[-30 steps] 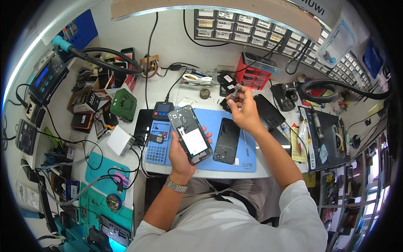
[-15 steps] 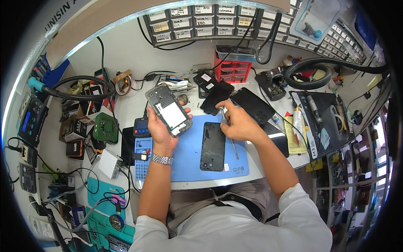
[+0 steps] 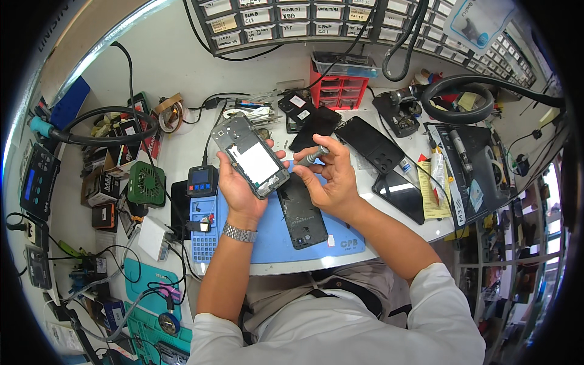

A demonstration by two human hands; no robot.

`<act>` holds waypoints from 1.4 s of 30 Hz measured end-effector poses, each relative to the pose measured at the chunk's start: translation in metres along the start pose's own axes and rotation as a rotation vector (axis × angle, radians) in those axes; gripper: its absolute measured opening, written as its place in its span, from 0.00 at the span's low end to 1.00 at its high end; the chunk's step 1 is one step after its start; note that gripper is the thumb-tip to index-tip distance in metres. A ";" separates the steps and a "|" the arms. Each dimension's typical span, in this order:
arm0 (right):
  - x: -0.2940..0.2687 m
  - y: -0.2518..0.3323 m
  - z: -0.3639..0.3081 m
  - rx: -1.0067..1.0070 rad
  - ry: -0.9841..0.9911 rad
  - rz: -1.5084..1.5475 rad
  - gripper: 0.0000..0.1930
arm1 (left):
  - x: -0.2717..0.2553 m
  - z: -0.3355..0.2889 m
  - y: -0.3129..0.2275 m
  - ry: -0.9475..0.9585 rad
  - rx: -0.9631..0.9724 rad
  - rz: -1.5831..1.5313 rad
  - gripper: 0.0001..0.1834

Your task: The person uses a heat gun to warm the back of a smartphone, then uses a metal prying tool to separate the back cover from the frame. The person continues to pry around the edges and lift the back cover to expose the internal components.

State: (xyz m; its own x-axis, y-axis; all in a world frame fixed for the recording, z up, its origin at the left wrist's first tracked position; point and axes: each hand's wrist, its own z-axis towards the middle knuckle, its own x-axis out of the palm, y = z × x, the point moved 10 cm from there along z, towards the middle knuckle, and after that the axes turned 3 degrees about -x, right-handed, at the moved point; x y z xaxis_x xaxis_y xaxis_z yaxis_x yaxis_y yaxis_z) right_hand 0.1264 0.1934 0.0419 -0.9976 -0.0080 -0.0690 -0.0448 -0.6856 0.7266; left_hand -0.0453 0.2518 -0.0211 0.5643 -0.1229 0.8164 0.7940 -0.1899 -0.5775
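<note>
My left hand (image 3: 242, 199) is closed round an opened smartphone (image 3: 255, 163), whose grey frame and white battery face up. Just to the right, my right hand (image 3: 336, 187) grips a silver screwdriver (image 3: 312, 156) between thumb and fingers. It lies slanted, its lower end toward the phone's right edge; I cannot tell whether the tip touches. Below the hands a black phone back cover (image 3: 303, 220) rests on the blue work mat (image 3: 274, 246), its upper part partly behind my right hand.
Dark phones and panels (image 3: 371, 145) lie behind my right hand. A small meter with a screen (image 3: 201, 181) stands left of the mat. Farther back are a red drawer box (image 3: 338, 91) and loose tools. A green fan (image 3: 146, 184) stands at left.
My right hand has lifted the screwdriver off the back cover area and tilted it toward the phone. The back cover has turned slightly on the mat. My left hand still holds the phone.
</note>
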 end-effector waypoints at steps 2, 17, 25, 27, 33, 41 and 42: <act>0.003 -0.001 -0.001 0.006 0.029 -0.011 0.38 | 0.002 0.000 0.003 0.019 -0.010 -0.020 0.44; -0.006 0.023 0.002 -0.248 -0.077 -0.238 0.34 | 0.004 -0.003 0.008 0.014 -0.014 0.007 0.44; -0.006 0.019 0.002 -0.211 -0.133 -0.193 0.36 | -0.003 -0.003 0.006 -0.029 0.000 0.019 0.44; -0.010 0.019 0.005 -0.151 -0.131 -0.219 0.37 | -0.007 -0.002 0.007 -0.073 0.002 0.054 0.44; -0.028 -0.034 0.002 0.432 0.255 -0.722 0.42 | -0.020 -0.001 0.005 -0.145 0.009 0.070 0.44; -0.040 -0.015 0.013 0.297 0.150 -0.879 0.34 | -0.014 -0.002 0.008 -0.185 -0.008 0.077 0.43; -0.047 0.002 0.020 0.212 0.063 -0.898 0.30 | -0.009 -0.003 0.007 -0.138 0.013 0.076 0.42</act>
State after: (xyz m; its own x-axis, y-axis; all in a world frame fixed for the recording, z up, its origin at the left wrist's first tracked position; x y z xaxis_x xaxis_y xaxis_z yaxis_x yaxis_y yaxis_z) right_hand 0.1725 0.2071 0.0604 -0.5797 0.4182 -0.6993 -0.8148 -0.3061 0.4923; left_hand -0.0452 0.2484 -0.0322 0.6482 -0.0014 0.7615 0.7499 -0.1727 -0.6387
